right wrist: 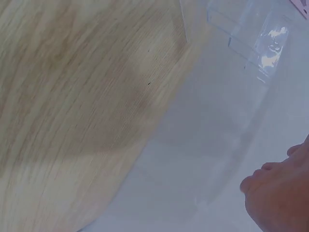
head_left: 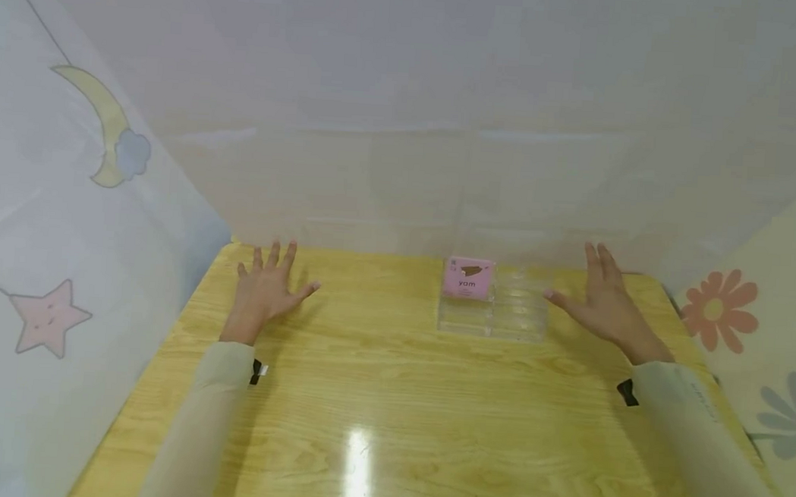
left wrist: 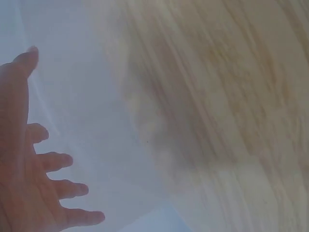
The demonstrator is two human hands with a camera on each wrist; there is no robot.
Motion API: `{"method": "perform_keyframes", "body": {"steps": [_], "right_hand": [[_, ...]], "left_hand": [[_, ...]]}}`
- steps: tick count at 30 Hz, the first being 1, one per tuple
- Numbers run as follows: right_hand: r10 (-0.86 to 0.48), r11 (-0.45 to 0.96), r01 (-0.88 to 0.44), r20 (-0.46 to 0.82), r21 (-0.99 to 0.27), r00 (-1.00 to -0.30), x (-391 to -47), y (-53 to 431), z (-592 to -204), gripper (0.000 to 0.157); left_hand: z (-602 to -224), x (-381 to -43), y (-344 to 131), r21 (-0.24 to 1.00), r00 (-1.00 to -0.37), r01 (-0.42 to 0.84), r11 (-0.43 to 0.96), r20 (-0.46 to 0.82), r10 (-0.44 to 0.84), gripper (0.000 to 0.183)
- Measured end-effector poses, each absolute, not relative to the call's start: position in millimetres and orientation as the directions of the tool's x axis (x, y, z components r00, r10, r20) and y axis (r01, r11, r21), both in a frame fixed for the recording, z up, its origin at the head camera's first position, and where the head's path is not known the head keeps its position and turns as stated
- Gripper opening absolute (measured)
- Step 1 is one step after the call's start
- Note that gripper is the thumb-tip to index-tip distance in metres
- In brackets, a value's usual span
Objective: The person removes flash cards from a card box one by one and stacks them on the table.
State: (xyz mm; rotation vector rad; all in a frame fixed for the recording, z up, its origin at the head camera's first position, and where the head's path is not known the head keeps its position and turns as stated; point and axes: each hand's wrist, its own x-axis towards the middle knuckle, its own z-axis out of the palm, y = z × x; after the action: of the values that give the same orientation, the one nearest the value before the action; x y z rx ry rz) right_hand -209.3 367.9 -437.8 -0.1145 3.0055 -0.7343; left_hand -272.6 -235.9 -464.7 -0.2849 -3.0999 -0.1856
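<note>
In the head view a pink card (head_left: 467,287) printed with a brown picture and the word "yam" sits in the upper left compartment of a clear plastic holder (head_left: 519,326) on the table. My right hand (head_left: 603,307) is just right of the holder, fingers extended and thumb pointing toward its edge; touching or apart, I cannot tell. My left hand (head_left: 265,292) is well left of the holder with its fingers spread, holding nothing. The right wrist view catches part of the clear holder (right wrist: 241,36) and a corner of the pink card (right wrist: 303,6).
A yellow wood-grain table (head_left: 389,400) lies beneath both hands. Behind it rises a pale sheet (head_left: 402,180). Side walls carry a moon (head_left: 108,120), a pink star (head_left: 50,318) and flowers (head_left: 719,310). Small black pieces (head_left: 627,392) show at both cuffs.
</note>
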Motion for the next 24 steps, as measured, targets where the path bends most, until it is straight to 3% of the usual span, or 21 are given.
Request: {"method": "perform_keyframes", "body": {"steps": [9, 24], "right_hand": [[-0.117, 0.847, -0.101, 0.003, -0.522, -0.993, -210.8, 353.3, -435.8, 0.113], [-0.147, 0.884, -0.148, 0.036, -0.444, -0.988, -213.2, 332.4, -437.3, 0.110]], "left_hand": [[-456.1, -271.9, -218.0, 0.211, -0.970, 0.244, 0.947, 0.068, 0.234, 0.078], [-441.9, -264.6, -189.1, 0.275, -0.961, 0.276, 0.921, 0.084, 0.262, 0.045]]}}
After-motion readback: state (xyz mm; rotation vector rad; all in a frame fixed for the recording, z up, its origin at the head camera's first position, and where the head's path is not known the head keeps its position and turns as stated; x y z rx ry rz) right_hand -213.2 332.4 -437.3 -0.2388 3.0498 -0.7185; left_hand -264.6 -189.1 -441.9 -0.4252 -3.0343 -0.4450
